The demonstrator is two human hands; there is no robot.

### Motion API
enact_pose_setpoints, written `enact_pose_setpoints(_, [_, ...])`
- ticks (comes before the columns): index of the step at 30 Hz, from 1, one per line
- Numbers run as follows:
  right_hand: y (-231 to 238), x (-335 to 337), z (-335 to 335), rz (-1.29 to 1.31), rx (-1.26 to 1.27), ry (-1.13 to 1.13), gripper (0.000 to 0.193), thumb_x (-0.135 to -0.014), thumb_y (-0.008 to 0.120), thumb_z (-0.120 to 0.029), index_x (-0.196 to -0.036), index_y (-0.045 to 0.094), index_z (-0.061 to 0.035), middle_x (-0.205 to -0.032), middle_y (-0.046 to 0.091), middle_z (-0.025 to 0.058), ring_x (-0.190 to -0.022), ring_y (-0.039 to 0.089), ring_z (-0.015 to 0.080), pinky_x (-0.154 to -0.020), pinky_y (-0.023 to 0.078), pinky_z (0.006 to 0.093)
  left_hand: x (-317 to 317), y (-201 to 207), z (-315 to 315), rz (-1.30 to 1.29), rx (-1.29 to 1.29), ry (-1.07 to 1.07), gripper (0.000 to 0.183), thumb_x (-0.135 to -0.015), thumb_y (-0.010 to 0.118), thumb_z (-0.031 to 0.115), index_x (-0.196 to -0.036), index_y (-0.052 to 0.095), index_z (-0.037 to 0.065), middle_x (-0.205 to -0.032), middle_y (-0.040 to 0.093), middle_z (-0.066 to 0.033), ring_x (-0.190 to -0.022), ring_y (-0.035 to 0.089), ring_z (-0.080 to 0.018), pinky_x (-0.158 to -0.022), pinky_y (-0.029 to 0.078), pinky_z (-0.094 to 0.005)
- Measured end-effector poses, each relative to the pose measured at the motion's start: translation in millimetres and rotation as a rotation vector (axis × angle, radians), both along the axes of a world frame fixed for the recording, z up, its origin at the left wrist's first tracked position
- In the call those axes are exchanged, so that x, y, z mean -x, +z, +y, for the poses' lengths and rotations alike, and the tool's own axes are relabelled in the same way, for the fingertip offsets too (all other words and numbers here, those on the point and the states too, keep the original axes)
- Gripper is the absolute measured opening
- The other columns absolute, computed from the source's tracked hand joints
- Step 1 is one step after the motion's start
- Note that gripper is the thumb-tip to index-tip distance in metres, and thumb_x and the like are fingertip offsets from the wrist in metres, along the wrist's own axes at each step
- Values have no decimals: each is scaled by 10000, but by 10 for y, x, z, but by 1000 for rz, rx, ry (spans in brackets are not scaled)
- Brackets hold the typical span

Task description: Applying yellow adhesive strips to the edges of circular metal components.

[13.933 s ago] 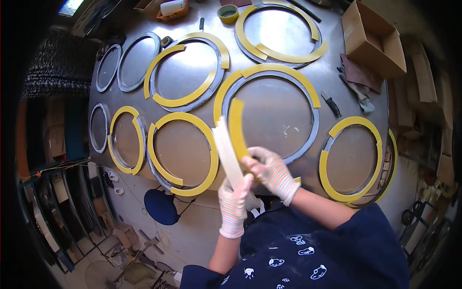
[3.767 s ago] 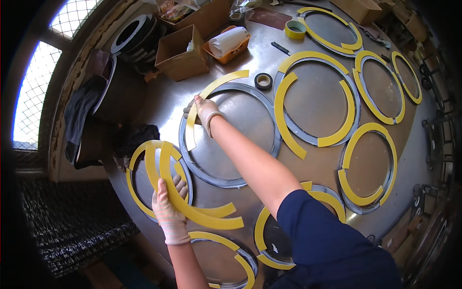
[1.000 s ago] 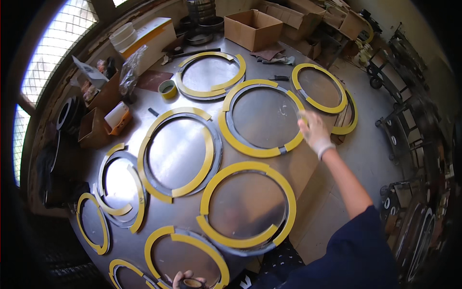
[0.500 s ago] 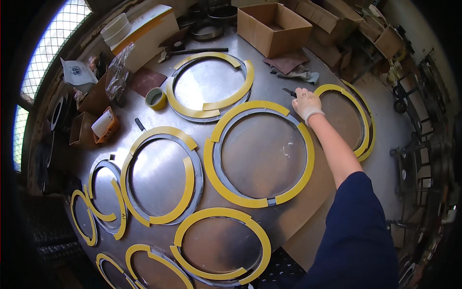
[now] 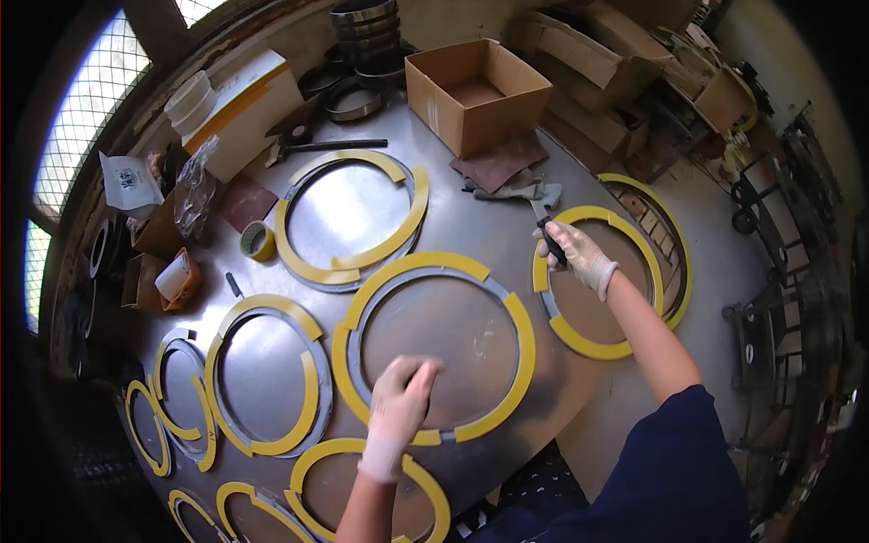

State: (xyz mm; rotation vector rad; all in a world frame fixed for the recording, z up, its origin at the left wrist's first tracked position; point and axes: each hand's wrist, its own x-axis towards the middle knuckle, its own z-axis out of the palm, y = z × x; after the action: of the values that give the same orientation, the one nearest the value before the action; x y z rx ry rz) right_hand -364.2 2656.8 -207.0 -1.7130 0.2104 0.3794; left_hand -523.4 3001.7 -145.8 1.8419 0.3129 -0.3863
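Note:
In my gloved right hand (image 5: 582,256) is a black-handled knife (image 5: 549,237), its narrow metal blade pointing away from me. That hand is over the left side of a ring with yellow strips (image 5: 590,347) at the table's right edge. My left hand (image 5: 398,403), also in a pale glove, hovers over the near part of a large grey ring with yellow strips (image 5: 528,362). Its fingers are curled together and slightly blurred, and nothing shows in them. Left of it lies another grey ring partly covered by yellow strips (image 5: 217,380).
Several more yellow-stripped rings lie about the metal table (image 5: 453,217). A roll of yellow tape (image 5: 258,242) sits at the left. An open cardboard box (image 5: 480,95), a brown sheet (image 5: 502,163) and a crumpled grey cloth (image 5: 507,188) are at the back. Stacked metal rings (image 5: 367,41) stand behind.
My left hand has come into view from below. The right hand has drawn nearer with the knife, which now shows more fully. The view has shifted, so most rings appear lower and further left.

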Motion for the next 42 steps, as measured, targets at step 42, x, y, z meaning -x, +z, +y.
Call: enact_pose_setpoints(42, [-36,-1426,-153,275,34,-74,447,-1008,551,-419,-914,668,3,-601,538,12,-581,488,78,-586,421,271,-2939,-1350,-1889,159,826,701,137,-915,678,209,-934,611,90,-672,562,-36,-525,536,-143,-490,431,-276])
